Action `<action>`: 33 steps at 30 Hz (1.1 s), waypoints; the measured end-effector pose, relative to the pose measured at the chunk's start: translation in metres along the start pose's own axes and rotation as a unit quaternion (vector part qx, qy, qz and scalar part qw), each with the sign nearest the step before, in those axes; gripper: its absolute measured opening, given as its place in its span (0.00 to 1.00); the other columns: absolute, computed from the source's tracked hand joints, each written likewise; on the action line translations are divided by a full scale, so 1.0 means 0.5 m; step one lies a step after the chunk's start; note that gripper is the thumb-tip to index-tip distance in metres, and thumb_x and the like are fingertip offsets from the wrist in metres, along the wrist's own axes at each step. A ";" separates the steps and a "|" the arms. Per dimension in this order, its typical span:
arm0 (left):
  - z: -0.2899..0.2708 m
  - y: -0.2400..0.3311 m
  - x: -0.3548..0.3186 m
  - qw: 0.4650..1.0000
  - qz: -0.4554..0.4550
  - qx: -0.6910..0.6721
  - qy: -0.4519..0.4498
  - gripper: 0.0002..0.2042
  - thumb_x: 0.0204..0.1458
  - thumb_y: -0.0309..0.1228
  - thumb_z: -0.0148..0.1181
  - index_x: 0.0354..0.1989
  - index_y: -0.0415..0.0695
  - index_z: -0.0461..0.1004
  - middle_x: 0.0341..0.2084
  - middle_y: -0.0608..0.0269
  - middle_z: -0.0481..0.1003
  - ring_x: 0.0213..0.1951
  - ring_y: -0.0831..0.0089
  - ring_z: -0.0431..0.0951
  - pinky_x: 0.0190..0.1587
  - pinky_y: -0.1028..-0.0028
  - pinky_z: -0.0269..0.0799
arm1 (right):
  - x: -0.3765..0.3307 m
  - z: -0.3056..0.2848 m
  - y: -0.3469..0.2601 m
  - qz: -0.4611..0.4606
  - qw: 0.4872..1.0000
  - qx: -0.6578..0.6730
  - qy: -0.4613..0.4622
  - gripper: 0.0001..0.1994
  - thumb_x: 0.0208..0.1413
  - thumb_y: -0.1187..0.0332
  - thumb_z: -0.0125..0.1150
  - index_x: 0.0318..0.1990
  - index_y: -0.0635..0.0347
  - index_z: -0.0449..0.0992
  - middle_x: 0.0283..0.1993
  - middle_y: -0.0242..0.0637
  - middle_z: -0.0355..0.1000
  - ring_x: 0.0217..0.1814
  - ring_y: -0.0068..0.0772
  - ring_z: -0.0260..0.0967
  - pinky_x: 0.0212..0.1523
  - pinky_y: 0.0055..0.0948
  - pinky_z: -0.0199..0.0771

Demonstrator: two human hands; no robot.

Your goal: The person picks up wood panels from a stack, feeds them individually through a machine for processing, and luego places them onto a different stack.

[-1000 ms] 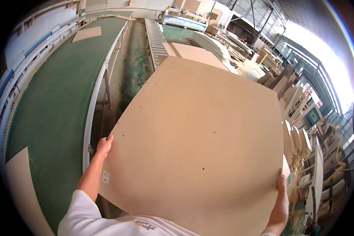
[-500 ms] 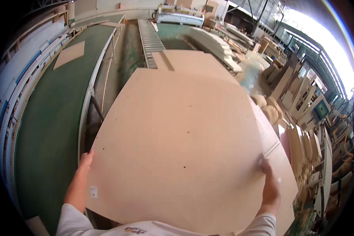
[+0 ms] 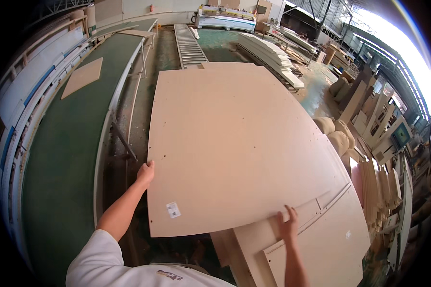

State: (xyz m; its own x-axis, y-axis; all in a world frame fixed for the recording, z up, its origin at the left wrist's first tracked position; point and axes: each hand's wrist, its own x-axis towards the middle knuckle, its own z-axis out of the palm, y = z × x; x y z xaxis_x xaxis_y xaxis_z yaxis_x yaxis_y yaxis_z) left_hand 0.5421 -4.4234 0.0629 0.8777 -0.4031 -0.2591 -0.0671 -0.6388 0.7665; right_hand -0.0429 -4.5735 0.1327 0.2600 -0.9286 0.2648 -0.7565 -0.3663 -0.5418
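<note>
A large pale wooden panel (image 3: 206, 134) with small dark holes and a white label near its front left corner lies over other boards. My left hand (image 3: 146, 174) is closed around its left edge, fingers hidden underneath. My right hand (image 3: 289, 224) is at the panel's near edge toward the right, its fingers apart and slightly blurred; whether they touch the edge I cannot tell. Below it show more stacked boards, among them a grooved panel (image 3: 325, 244) at the right with its own small label.
A green conveyor belt (image 3: 64, 162) runs along the left, with a small board (image 3: 83, 77) on it. Beyond the stack is a roller track (image 3: 189, 45). Stacked white boards (image 3: 268, 52), filled sacks (image 3: 337, 134) and leaning boards (image 3: 378, 177) stand at the right.
The panel has turned and shifted away, uncovering the boards beneath at the front right. My left hand moved forward and right with it; my right hand came back toward me, off its earlier place.
</note>
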 end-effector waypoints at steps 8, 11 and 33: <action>0.256 0.130 -0.065 0.987 0.052 -0.150 0.012 0.28 0.59 0.52 0.57 0.47 0.32 0.72 0.44 0.42 0.78 0.46 0.48 0.79 0.48 0.57 0.74 | 0.098 0.279 -0.131 0.064 0.995 -0.038 0.066 0.26 0.59 0.55 0.61 0.63 0.53 0.72 0.74 0.45 0.57 0.81 0.51 0.41 0.75 0.64 0.29; 0.291 0.186 -0.010 0.980 0.070 -0.181 0.032 0.27 0.60 0.51 0.57 0.46 0.32 0.72 0.43 0.43 0.78 0.45 0.49 0.79 0.47 0.57 0.74 | 0.188 0.290 -0.144 0.083 0.992 -0.019 0.096 0.24 0.60 0.56 0.60 0.62 0.54 0.74 0.74 0.41 0.58 0.81 0.46 0.41 0.76 0.63 0.26; 0.432 0.299 0.252 0.976 0.042 -0.212 -0.022 0.35 0.57 0.55 0.59 0.51 0.27 0.70 0.48 0.38 0.77 0.48 0.46 0.79 0.51 0.53 0.75 | 0.008 0.422 -0.420 0.122 0.962 0.147 0.193 0.20 0.55 0.74 0.62 0.56 0.61 0.73 0.64 0.49 0.68 0.68 0.54 0.64 0.64 0.42 0.68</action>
State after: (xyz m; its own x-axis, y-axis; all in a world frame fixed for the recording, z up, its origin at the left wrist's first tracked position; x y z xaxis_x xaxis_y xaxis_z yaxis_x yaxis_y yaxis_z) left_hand 0.5403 -4.7111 0.0177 0.8561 -0.4752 -0.2030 0.0728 -0.2779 0.9578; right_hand 0.2436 -4.5130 0.0794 -0.1895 -0.9188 0.3464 -0.5500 -0.1929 -0.8126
